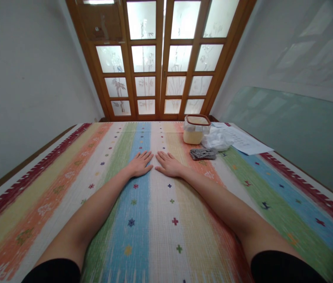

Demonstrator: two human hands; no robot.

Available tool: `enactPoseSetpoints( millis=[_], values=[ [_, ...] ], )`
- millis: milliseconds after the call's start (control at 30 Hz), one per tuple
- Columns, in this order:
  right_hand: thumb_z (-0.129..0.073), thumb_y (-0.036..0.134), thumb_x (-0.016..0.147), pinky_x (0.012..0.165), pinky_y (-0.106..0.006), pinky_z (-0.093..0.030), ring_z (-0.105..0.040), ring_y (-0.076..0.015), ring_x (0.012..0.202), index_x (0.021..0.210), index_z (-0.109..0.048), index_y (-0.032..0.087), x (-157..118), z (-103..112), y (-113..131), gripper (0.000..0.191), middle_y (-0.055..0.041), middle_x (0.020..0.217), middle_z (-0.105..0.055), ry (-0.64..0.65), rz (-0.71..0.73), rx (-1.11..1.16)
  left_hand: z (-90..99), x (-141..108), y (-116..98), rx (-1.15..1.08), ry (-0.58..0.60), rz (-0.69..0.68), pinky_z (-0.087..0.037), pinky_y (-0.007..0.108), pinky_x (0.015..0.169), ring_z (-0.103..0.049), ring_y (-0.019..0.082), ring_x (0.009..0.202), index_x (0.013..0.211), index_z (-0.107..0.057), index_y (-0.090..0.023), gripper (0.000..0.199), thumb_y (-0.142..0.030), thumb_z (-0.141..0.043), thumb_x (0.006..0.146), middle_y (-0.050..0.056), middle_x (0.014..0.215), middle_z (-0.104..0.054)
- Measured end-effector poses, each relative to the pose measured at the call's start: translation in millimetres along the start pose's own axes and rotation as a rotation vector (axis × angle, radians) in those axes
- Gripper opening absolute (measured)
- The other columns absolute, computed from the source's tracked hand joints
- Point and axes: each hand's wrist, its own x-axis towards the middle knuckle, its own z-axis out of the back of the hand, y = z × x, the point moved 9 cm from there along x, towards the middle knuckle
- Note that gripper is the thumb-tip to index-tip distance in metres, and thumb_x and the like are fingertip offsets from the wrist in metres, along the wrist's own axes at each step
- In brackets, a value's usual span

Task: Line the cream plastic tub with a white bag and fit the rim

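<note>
My left hand (pixel 140 163) lies flat, palm down, on the blue stripe of a colourful striped tablecloth (pixel 163 236). Beside it, my right hand (pixel 169 164) rests flat on the pale stripe, fingers stretched out. A small gap separates the two hands, and neither holds anything. Beyond my right hand is a folded grey cloth (pixel 203 153), the nearest loose object. Behind that cloth stands a small bin (pixel 193 136) with a brown rim and a plastic liner.
A crumpled white plastic bag (pixel 218 139) sits right of the bin. Printed paper sheets (pixel 247 140) lie near the table's right edge. A greenish glass panel (pixel 290 133) leans along the right wall. Wooden doors (pixel 160 59) with frosted panes stand beyond the table.
</note>
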Motion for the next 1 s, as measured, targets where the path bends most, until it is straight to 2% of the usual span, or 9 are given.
enactPoseSetpoints(
  millis=[300,567,800,900,1000],
  values=[
    [-0.025,0.073,0.101,0.131,-0.056,-0.016,-0.02,-0.0321,0.161,0.166,-0.029,0.015,0,0,-1,0.087,-0.0159,0.172,-0.022,-0.025,0.006,0.015,-0.6,0,0,-0.006,-0.003,0.001,-0.007,0.051,0.13,-0.011,0.03,0.163,0.168,-0.021,-0.021,0.075,-0.06,-0.03,0.104,0.009,0.176,-0.013],
    [-0.025,0.072,0.101,0.13,-0.057,-0.015,-0.019,-0.0329,0.161,0.165,-0.028,0.011,0,1,1,0.089,-0.0186,0.172,-0.02,-0.001,0.002,0.009,0.8,0,-1,-0.01,-0.002,0.008,-0.009,0.051,0.13,-0.012,0.029,0.163,0.167,-0.023,-0.022,0.074,-0.06,-0.032,0.104,0.008,0.175,-0.014],
    [-0.028,0.071,0.102,0.13,-0.056,-0.018,-0.021,-0.0321,0.161,0.165,-0.03,0.015,-3,6,2,0.085,-0.0171,0.172,-0.023,-0.024,0.002,0.01,0.9,0,-1,-0.021,-0.021,0.004,-0.011,0.052,0.13,-0.015,0.03,0.162,0.167,-0.025,-0.023,0.074,-0.06,-0.035,0.103,0.009,0.175,-0.017],
    [-0.03,0.069,0.102,0.13,-0.055,-0.02,-0.025,-0.0316,0.16,0.165,-0.032,0.015,-5,7,2,0.083,-0.0175,0.171,-0.027,-0.033,0.013,0.017,9.3,-2,-2,-0.051,-0.085,-0.004,-0.016,0.051,0.13,-0.026,0.03,0.159,0.162,-0.037,-0.023,0.069,-0.058,-0.039,0.103,0.008,0.172,-0.029],
    [-0.037,0.067,0.102,0.127,-0.052,-0.025,-0.032,-0.031,0.157,0.161,-0.041,0.017,-6,13,1,0.077,-0.0162,0.169,-0.034,-0.078,0.04,0.034,26.7,-6,-3,-0.135,-0.206,-0.004,-0.033,0.04,0.124,-0.05,0.024,0.144,0.145,-0.06,-0.022,0.054,-0.051,-0.038,0.105,0.007,0.154,-0.057]
  ],
)
